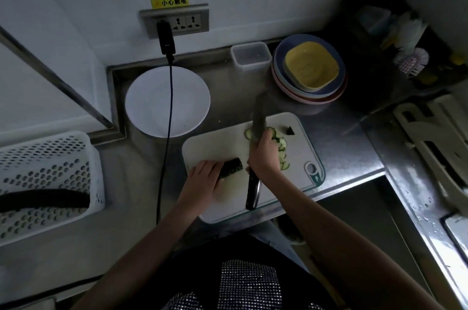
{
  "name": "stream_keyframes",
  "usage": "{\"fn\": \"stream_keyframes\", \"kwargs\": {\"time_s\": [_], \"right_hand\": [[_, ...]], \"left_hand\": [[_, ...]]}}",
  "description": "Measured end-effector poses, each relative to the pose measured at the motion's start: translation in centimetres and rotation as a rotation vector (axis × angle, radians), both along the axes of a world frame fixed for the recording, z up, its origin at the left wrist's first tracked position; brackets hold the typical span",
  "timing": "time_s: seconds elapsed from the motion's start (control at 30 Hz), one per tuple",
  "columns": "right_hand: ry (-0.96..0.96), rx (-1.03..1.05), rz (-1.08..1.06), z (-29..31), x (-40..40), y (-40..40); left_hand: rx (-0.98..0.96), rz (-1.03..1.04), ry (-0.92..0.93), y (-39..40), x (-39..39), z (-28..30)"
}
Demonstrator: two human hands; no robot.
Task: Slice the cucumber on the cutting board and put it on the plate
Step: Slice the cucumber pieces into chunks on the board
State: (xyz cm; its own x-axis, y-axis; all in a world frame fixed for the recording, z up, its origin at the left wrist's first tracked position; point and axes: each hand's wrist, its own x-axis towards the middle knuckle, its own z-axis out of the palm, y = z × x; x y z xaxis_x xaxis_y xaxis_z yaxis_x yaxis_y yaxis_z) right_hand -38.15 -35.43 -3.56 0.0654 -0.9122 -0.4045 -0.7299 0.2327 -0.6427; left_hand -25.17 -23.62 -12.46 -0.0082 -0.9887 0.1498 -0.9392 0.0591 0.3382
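Observation:
A white cutting board [217, 141] lies at the counter's front edge. My left hand [202, 178] holds down a dark green cucumber piece [231, 165] whose cut end points right. My right hand [262, 152] grips a black-handled knife [258, 119]; its blade points away from me, blurred, just right of the cucumber's cut end. Several thin cucumber slices [281, 147] lie in a row on the board right of that hand, partly hidden by it. A white plate [152, 102] stands behind the board to the left, with nothing on it.
A black cable [167, 132] hangs from the wall socket [177, 22] across the plate. A white perforated basket [48, 157] holding another cucumber [45, 199] sits left. Stacked plates with a yellow dish [310, 67] and a clear container [250, 55] stand behind. A sink [430, 183] lies right.

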Motion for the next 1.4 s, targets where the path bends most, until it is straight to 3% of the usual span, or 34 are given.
{"fn": "stream_keyframes", "kwargs": {"time_s": [0.13, 0.43, 0.67, 0.93, 1.4], "right_hand": [[0.042, 0.022, 0.158, -0.1, 1.2, 0.6], [0.199, 0.009, 0.151, 0.0, -1.9, 0.2], [0.133, -0.042, 0.136, 0.4, -2.6, 0.8], [0.167, -0.176, 0.337, 1.1, -4.1, 4.5], [0.339, -0.134, 0.501, -0.3, -3.6, 7.6]], "left_hand": [[0.039, -0.009, 0.011, 0.0, 0.0, 0.6], [0.029, 0.002, -0.006, 0.0, -0.1, 1.2], [0.019, -0.024, -0.018, -0.1, -0.1, 1.0], [-0.026, -0.094, -0.027, 0.4, 0.4, 0.4], [-0.105, -0.263, -0.062, -2.2, -1.3, 1.9]]}}
